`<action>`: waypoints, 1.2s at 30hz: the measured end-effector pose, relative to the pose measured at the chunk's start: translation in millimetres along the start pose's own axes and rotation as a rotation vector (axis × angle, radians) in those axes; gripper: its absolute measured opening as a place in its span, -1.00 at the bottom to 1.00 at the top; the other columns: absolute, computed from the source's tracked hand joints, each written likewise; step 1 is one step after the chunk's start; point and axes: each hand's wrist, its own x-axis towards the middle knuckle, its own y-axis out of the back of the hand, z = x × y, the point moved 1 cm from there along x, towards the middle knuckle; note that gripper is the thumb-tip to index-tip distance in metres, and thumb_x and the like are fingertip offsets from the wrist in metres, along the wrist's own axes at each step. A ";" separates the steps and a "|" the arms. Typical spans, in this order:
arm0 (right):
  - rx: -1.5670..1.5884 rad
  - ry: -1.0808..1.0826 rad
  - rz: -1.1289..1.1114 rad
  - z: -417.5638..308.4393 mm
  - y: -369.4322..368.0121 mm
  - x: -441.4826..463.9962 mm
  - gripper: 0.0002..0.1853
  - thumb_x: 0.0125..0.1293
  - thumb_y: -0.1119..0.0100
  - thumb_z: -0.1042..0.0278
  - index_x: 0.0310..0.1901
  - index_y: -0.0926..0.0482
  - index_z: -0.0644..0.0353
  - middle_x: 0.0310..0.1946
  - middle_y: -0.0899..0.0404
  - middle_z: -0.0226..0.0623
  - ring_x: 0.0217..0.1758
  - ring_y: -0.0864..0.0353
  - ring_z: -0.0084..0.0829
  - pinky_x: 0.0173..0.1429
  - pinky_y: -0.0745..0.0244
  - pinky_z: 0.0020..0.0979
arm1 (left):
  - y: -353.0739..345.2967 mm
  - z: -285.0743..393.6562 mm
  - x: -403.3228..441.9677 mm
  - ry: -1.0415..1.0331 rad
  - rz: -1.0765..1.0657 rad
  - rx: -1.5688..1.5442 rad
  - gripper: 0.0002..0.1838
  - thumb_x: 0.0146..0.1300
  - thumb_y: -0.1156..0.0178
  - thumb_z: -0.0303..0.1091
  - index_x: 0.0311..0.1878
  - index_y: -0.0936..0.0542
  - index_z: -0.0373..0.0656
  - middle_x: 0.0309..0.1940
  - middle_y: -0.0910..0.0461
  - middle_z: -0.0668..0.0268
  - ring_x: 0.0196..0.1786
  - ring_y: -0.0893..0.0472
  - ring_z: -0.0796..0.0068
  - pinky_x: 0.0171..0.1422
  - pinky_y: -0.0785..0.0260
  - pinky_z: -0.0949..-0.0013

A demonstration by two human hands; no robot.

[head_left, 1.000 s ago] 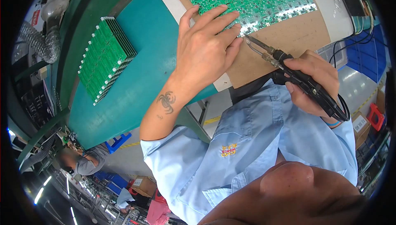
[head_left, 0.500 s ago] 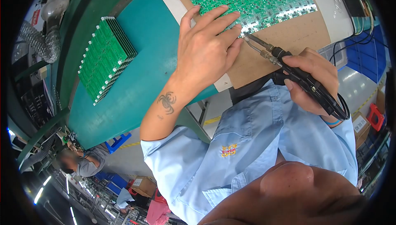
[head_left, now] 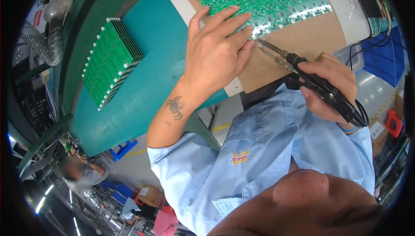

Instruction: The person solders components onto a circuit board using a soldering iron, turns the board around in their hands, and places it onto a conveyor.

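A green circuit board panel point(head_left: 281, 2) full of small components lies on a brown cardboard sheet point(head_left: 302, 39). My left hand point(head_left: 218, 48) rests over the panel's near left corner, fingers spread and touching it. My right hand point(head_left: 333, 82) grips a black soldering iron point(head_left: 317, 86) that has a thin metal tube running beside its tip. The iron's tip is at the panel's near edge, close to my left fingers; whether it touches a pad I cannot tell.
Several green boards stand in a stack point(head_left: 108, 58) on the green bench point(head_left: 160, 67) to the left. A white sheet point(head_left: 356, 13) lies under the cardboard. Blue bins point(head_left: 384, 58) stand at the right. A co-worker point(head_left: 88, 171) sits at the lower left.
The soldering iron and my right hand have shifted slightly right and toward me, drawing the tip back a little. My left hand and the panel stay put.
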 end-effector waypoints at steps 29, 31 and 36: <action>-0.118 -0.168 0.788 98.4 68.0 -24.3 -0.59 0.61 -0.30 0.45 0.42 -0.65 0.28 0.12 -0.83 -0.14 0.17 -0.80 -0.39 0.29 -0.64 -0.42 | 12.6 -8.3 6.1 -0.112 -0.094 0.005 -0.70 0.25 -0.56 -0.28 0.03 -0.87 -0.10 0.22 -0.83 0.38 0.41 -0.71 0.26 0.68 -0.26 -0.13; -0.122 -0.175 0.788 107.0 73.3 -19.6 -0.59 0.61 -0.32 0.42 0.41 -0.67 0.24 0.11 -0.84 -0.18 0.16 -0.80 -0.41 0.28 -0.63 -0.44 | 14.4 -7.0 10.2 -0.106 -0.078 -0.018 -0.65 0.26 -0.56 -0.26 0.09 -0.85 -0.13 0.22 -0.83 0.35 0.41 -0.71 0.24 0.69 -0.27 -0.10; -0.120 -0.120 0.826 123.0 79.3 -5.4 -0.61 0.61 -0.35 0.38 0.40 -0.69 0.19 0.09 -0.85 -0.24 0.15 -0.80 -0.44 0.27 -0.63 -0.47 | 14.4 -19.6 11.0 -0.043 0.036 -0.071 -0.54 0.32 -0.53 -0.23 0.24 -0.79 -0.19 0.23 -0.82 0.27 0.39 -0.71 0.20 0.66 -0.29 -0.02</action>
